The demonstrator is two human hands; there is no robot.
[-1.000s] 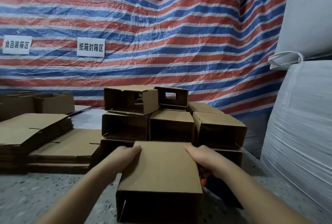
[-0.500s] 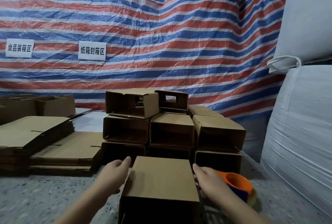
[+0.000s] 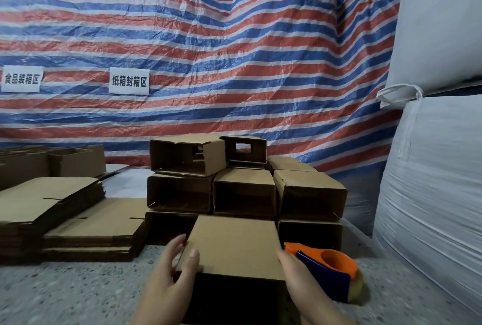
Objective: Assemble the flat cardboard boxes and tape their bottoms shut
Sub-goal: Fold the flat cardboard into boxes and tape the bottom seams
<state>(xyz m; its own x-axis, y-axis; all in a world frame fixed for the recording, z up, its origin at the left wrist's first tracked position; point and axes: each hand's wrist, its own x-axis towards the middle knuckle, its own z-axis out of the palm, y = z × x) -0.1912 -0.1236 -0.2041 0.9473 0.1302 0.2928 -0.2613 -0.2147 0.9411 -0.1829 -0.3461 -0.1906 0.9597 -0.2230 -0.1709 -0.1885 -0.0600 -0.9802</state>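
An assembled brown cardboard box lies on its side on the speckled table right in front of me, its open end facing me. My left hand holds its left edge, thumb on the top face and fingers along the left side. My right hand lies flat against the box's right side with straight fingers. An orange and blue tape dispenser sits on the table just right of my right hand, apart from it.
Behind the box stands a pile of assembled boxes, stacked on their sides. Stacks of flat cardboard fill the left of the table. Large white sacks wall off the right. A striped tarp hangs behind.
The box has slid towards me, away from the pile. Both hands moved from its far top edge to its sides. The tape dispenser has come into view on the right.
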